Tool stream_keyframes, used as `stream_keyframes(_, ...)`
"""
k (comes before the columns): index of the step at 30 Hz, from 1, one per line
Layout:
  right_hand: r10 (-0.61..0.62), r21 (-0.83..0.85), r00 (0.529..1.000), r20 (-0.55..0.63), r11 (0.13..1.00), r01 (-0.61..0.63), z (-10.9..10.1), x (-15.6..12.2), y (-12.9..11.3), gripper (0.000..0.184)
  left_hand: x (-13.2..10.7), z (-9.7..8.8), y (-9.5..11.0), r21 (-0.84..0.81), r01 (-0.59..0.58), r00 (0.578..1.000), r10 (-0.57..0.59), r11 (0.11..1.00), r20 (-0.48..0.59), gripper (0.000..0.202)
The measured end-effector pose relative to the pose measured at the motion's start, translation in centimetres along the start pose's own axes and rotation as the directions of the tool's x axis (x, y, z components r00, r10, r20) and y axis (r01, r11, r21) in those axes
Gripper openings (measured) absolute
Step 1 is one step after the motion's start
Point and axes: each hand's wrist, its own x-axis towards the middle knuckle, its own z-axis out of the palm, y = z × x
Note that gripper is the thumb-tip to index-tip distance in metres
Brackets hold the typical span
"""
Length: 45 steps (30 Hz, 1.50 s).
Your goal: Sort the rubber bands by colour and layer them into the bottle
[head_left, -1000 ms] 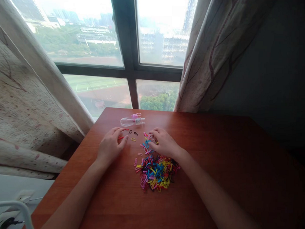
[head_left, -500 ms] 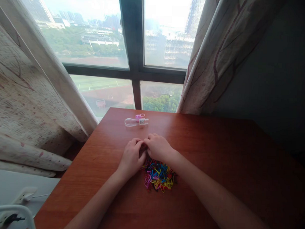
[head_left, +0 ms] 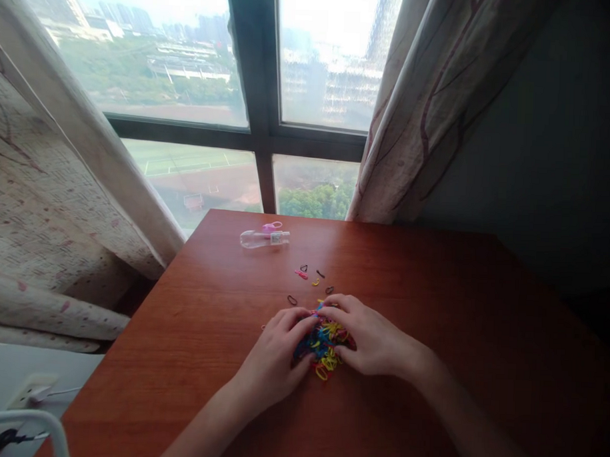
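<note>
A heap of small coloured rubber bands (head_left: 325,346), in blue, yellow, red and pink, lies on the brown wooden table (head_left: 191,331). My left hand (head_left: 273,351) curves along the heap's left side, with thumb and fingers apart and fingertips touching the bands. From the right, my right hand (head_left: 366,334) cups the other side, its thumb also spread away from the fingers. Bands show in the gap between both hands; any under the palms are hidden. Just beyond the fingers are several loose bands, among them a black one (head_left: 292,300) and a yellow one (head_left: 316,282).
At the back of the table lies a clear plastic bottle (head_left: 257,239) beside a small pink item with a loop (head_left: 271,228). Behind the table stand a window (head_left: 261,133) and patterned curtains (head_left: 404,112). A power strip (head_left: 29,392) is at the lower left.
My hands have come apart and moved nearer, from the heap's far edge to its two sides. Loose bands beyond the heap are now uncovered. The view has shifted slightly.
</note>
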Motion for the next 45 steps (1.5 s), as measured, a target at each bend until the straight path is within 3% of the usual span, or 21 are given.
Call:
stream_keyframes(5, 0.092, 0.047, 0.987, -0.131, 0.995, -0.087, 1.8, -0.6, 0.0, 0.053, 1.5, 0.5, 0.2, -0.177, 0.014, 0.999, -0.023, 0.984, -0.047, 0.039)
stream_keyframes(9, 0.072, 0.093, 0.984, -0.163, 0.994, -0.057, 1.4, -0.5, 0.2, 0.057, 2.5, -0.5, 0.6, -0.249, -0.001, 0.992, -0.030, 0.969, -0.120, 0.029)
stream_keyframes(14, 0.101, 0.095, 0.974, -0.203, 0.992, -0.083, -0.2, 0.9, 1.6, 0.046, 3.1, -2.6, -0.4, -0.088, -0.074, 0.997, 0.073, 0.993, -0.019, 0.033)
stream_keyframes(17, 0.184, 0.066, 0.951, -0.249, 0.983, -0.173, -0.3, 3.6, 3.2, 0.035, 4.2, -3.4, -2.1, -0.059, -0.038, 0.995, 0.032, 0.998, -0.099, 0.028)
stream_keyframes(19, 0.200, -0.013, 0.950, -0.241, 0.978, -0.209, -0.1, 6.0, 4.0, 0.030, 5.4, -3.4, -3.3, -0.039, 0.009, 0.989, -0.015, 0.999, -0.145, 0.030)
stream_keyframes(23, 0.167, -0.162, 0.971, -0.170, 0.968, -0.194, 0.4, 10.5, 4.0, 0.024, 8.2, -2.9, -5.3, 0.221, 0.082, 0.984, -0.043, 0.972, -0.175, 0.036)
stream_keyframes(27, 0.140, -0.184, 0.983, -0.121, 0.970, -0.161, 1.3, 12.3, 2.7, 0.033, 9.2, -2.2, -5.8, 0.349, 0.108, 0.982, -0.044, 0.931, -0.186, 0.026)
stream_keyframes(30, 0.116, -0.202, 0.990, -0.085, 0.971, -0.131, 2.1, 11.3, 1.9, 0.022, 8.1, -2.0, -4.7, 0.306, 0.102, 0.988, -0.059, 0.947, -0.145, 0.021)
stream_keyframes(33, -0.001, -0.215, 1.000, -0.008, 0.977, -0.001, 2.4, 8.9, 1.4, 0.020, 6.1, -2.2, -2.6, 0.200, 0.141, 0.990, -0.135, 0.970, -0.043, 0.023)
stream_keyframes(35, -0.084, -0.134, 0.996, 0.010, 0.987, 0.085, 1.9, 7.0, 1.3, 0.022, 4.8, -2.4, -1.4, 0.108, 0.145, 0.988, -0.150, 0.984, 0.041, 0.024)
stream_keyframes(37, -0.107, 0.028, 0.992, -0.064, 0.994, 0.109, 1.0, 5.1, 1.4, 0.028, 3.6, -2.6, -0.8, 0.080, 0.149, 0.987, -0.153, 0.986, 0.040, 0.024)
stream_keyframes(41, 0.091, 0.172, 0.963, -0.252, 0.984, -0.048, -0.6, 1.1, 2.7, 0.031, 1.3, -3.2, -1.5, 0.244, 0.233, 0.969, -0.206, 0.941, -0.133, 0.029)
stream_keyframes(45, 0.359, 0.113, 0.886, -0.295, 0.933, -0.340, -0.3, -2.1, 4.3, 0.038, -0.4, -3.3, -1.9, 0.387, 0.369, 0.926, -0.368, 0.845, -0.078, 0.040)
